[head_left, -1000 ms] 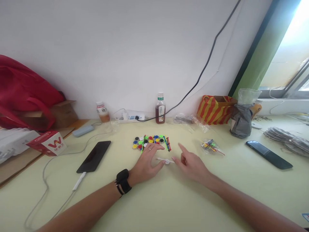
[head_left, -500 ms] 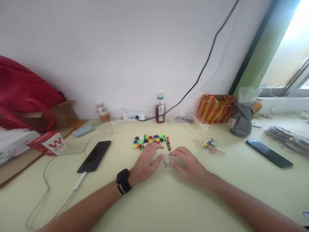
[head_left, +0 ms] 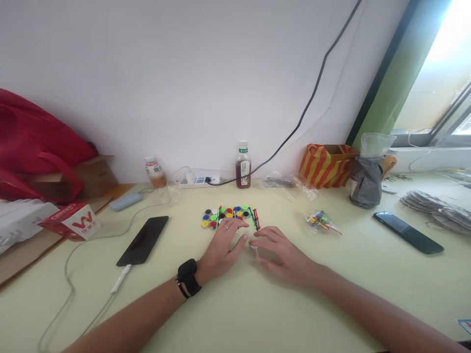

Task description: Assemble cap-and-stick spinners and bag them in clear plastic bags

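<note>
My left hand (head_left: pixel 223 250) is open, palm down with its fingers stretched out, low over the near side of a group of coloured round pieces (head_left: pixel 228 211); it hides some of them. Several thin coloured plastic sticks (head_left: pixel 254 218) lie among and beside these pieces. To the right, my right hand (head_left: pixel 285 255) is open, thumb and fingers apart and curved around a small whitish piece (head_left: pixel 254 247). This piece is partly covered by the fingers and blurred. I cannot tell whether a fingertip touches it.
A clear bag of coloured parts (head_left: pixel 321 221) lies right of my hands. A dark phone (head_left: pixel 144 241) with a charging cable is on the left, another phone (head_left: pixel 408 233) on the right. Behind stand a drink bottle (head_left: pixel 243 169), a second bottle (head_left: pixel 155 172) and a power strip (head_left: pixel 206 180).
My right hand has moved slightly left, and its fingers now cover more of the small whitish piece. My left hand has stayed nearly still.
</note>
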A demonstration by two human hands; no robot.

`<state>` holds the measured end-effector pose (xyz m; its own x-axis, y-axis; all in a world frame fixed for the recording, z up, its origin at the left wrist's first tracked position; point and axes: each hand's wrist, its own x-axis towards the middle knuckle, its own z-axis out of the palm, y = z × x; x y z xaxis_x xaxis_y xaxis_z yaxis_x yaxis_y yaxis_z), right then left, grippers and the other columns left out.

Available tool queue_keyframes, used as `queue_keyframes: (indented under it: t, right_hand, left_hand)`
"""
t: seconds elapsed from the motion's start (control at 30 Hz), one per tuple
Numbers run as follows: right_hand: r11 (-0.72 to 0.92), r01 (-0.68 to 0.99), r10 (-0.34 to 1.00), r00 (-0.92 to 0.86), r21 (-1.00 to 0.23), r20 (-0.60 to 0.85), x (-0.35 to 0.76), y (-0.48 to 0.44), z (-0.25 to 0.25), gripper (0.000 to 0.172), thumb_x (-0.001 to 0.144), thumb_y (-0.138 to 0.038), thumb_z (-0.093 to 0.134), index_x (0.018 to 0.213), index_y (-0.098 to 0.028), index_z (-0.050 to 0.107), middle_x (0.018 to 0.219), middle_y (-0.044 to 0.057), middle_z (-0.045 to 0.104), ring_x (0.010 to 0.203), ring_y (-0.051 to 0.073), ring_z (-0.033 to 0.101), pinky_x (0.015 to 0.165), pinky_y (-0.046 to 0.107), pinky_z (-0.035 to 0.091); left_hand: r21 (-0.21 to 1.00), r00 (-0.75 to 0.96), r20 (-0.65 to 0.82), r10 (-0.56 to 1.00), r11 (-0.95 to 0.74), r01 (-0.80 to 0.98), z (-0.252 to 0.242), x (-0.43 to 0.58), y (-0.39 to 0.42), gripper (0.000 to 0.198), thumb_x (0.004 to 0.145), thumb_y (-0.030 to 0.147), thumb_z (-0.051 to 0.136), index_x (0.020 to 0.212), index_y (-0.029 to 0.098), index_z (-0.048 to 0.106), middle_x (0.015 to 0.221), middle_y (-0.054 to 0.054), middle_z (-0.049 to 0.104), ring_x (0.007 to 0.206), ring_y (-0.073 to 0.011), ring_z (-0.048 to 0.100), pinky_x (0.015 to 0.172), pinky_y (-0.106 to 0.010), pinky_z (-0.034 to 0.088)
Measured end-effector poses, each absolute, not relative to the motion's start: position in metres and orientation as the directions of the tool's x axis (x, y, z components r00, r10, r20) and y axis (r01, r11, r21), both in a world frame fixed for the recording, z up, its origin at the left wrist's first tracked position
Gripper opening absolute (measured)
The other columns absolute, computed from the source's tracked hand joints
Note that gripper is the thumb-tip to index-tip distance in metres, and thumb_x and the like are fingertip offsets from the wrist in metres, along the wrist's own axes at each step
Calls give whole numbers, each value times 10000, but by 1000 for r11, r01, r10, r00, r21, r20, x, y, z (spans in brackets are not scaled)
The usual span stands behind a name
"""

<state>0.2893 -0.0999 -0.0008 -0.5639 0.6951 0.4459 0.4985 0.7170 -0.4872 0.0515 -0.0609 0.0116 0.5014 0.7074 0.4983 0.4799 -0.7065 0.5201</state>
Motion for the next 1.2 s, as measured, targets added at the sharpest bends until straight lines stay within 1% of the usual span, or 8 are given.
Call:
queue_keyframes:
  t: [0.13, 0.27, 0.43, 0.63, 0.8, 0.93, 1.1, 1.2]
  right_hand:
    - [719, 491, 689, -599, -492, 408, 288, -103, 5, 317, 976, -247, 627, 1293, -259, 647, 1263, 115, 657, 1274, 289, 527, 1080, 495, 477]
    - [711, 508, 696, -610, -487, 379, 287, -104, 7, 303, 974, -234, 625, 1276, -252, 647, 1215, 101, 680, 1203, 276, 568, 1043, 482, 487]
    - [702, 542, 709, -595, -462, 379, 291, -99, 1, 237, 974, -243, 630, 1207, -251, 674, 1187, 83, 699, 1158, 260, 592, 1001, 453, 493]
    - [612, 666, 789, -478, -426, 385, 307, -82, -1, 74, 962, -246, 620, 996, -232, 685, 1055, 64, 723, 1044, 250, 631, 917, 423, 499]
    - [473, 804, 871, -367, -359, 326, 331, -63, 3, 101, 966, -289, 589, 945, -226, 665, 987, 60, 726, 969, 253, 641, 872, 421, 484]
    - [371, 888, 907, -284, -272, 310, 347, -52, -2, 115, 967, -309, 569, 976, -225, 648, 1010, 67, 720, 1004, 271, 633, 880, 430, 473]
    - [234, 967, 925, -188, -102, 331, 355, -44, -16, 110, 945, -284, 583, 1004, -219, 650, 1060, 116, 706, 1105, 349, 595, 928, 521, 457]
    - [230, 970, 903, -184, -76, 387, 353, -43, -21, 160, 927, -244, 596, 1071, -212, 660, 1157, 155, 681, 1184, 390, 552, 967, 567, 457]
  left_hand:
    - [460, 401, 561, 724, -676, 576, 10, 52, -57, 237, 1024, 250, 540, 1258, 256, 579, 1274, -57, 643, 1252, -267, 512, 1117, -475, 412]
    - [405, 357, 565, 744, -627, 665, 6, 51, -52, 323, 1016, 262, 547, 1337, 235, 536, 1363, -68, 620, 1334, -285, 460, 1171, -507, 374]
    - [338, 439, 472, 765, -617, 711, 0, 49, -49, 385, 1038, 309, 502, 1414, 230, 509, 1478, -76, 563, 1468, -312, 360, 1206, -541, 365]
    - [238, 558, 357, 749, -651, 721, -1, 41, -44, 464, 1059, 388, 455, 1497, 241, 488, 1589, -54, 482, 1548, -356, 242, 1228, -612, 332]
    - [222, 585, 318, 746, -659, 719, 1, 40, -44, 492, 1059, 426, 452, 1509, 233, 494, 1603, -62, 466, 1558, -371, 223, 1241, -618, 315]
    - [231, 596, 307, 742, -665, 710, 0, 40, -44, 510, 1055, 438, 457, 1518, 225, 488, 1602, -71, 465, 1564, -381, 206, 1242, -618, 316]
    - [237, 600, 326, 730, -678, 696, -3, 39, -45, 493, 1048, 428, 481, 1497, 227, 515, 1590, -83, 479, 1561, -401, 205, 1221, -643, 336]
    - [238, 607, 344, 716, -692, 682, -3, 40, -45, 483, 1042, 410, 501, 1490, 229, 524, 1573, -93, 495, 1557, -412, 204, 1207, -660, 348]
